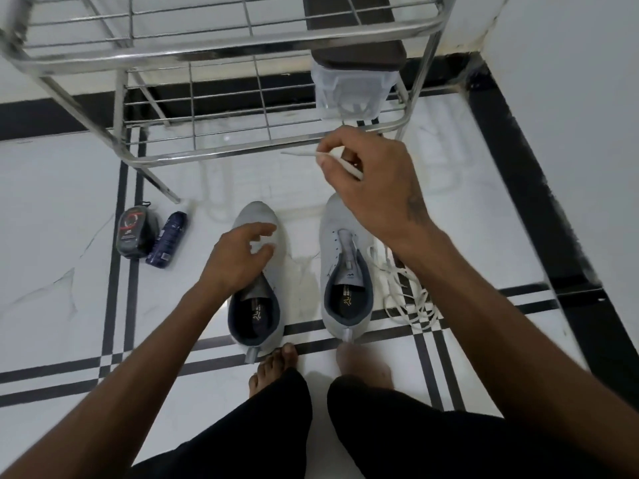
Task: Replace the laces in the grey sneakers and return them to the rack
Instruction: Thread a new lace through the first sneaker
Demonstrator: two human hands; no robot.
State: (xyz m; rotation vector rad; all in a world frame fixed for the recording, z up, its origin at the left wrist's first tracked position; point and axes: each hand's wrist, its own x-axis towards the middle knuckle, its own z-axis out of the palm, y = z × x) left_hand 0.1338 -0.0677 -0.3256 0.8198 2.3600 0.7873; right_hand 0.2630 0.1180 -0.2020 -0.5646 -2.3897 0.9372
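Two grey sneakers stand side by side on the tiled floor, toes pointing away from me, both without laces. My left hand (238, 257) hovers over the left sneaker (257, 281) with fingers loosely spread, holding nothing. My right hand (373, 188) is raised above the toe of the right sneaker (340, 267) and pinches a white lace (304, 153) whose tip sticks out to the left. A loose tangle of white laces (408, 292) lies on the floor to the right of the right sneaker. The metal shoe rack (214, 53) stands just beyond the sneakers.
A clear plastic box with a dark lid (349, 91) sits on the rack's lower shelf at right. A shoe-polish sponge (133, 233) and a dark spray can (167, 240) lie on the floor at left. My bare feet (273, 368) are behind the sneakers' heels. A wall corner rises at right.
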